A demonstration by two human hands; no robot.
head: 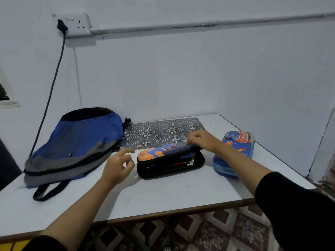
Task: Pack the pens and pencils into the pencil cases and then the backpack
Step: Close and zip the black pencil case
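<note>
A black pencil case (170, 165) with an orange and blue printed lid lies mid-table, its lid partly lowered over the tray. Pens and pencils (168, 164) show through the gap. My right hand (201, 140) grips the far edge of the lid. My left hand (117, 165) hovers just left of the case with loosely curled fingers, holding nothing. A second, blue rocket-print pencil case (235, 151) lies closed to the right. The blue and grey backpack (72, 147) lies flat at the left.
A dark lace placemat (159, 133) lies behind the cases, against the wall. A cable (52, 84) hangs from a wall socket down behind the backpack. The white table (163, 198) has its front edge near me and its right corner past the blue case.
</note>
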